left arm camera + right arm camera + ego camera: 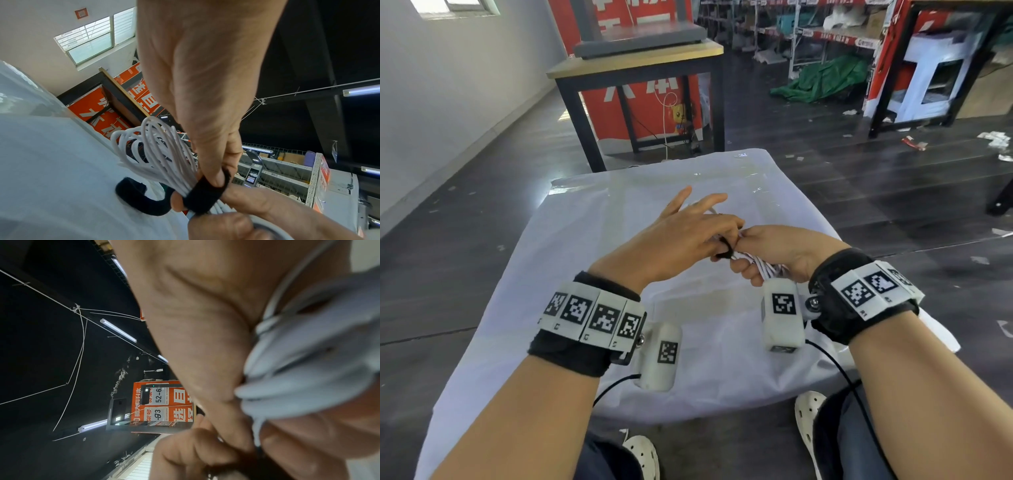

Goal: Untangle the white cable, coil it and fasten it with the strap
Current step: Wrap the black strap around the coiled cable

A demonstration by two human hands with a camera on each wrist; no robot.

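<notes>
Strapping step in hand: white cable (pixel 156 155) already coiled into a bundle, black hook-and-loop strap (pixel 202 197) partly wrapped round its waist. Bundle held in the air over the white-covered counter (pixel 599 240), at the middle, between both hands.

Left hand (pixel 674 245) pinching the strap against the bundle, thumb on top, two fingers stretched out toward the far side. Right hand (pixel 779 251) curled tight round the near end of the coil.

Judging next: bringing the free strap tail (pixel 133 194) round once more and pressing it onto itself, keeping tension so the loops are not slipping out; right grip staying firm meanwhile.

Left wrist view giving what the head view is hiding: the strap's loose tail curling off left of the bundle, not yet fastened, and the far loops fanning out. Head view giving only a dark spot of strap behind the knuckles. Right wrist view: blurred cable in the palm, strap not readable there.
</notes>
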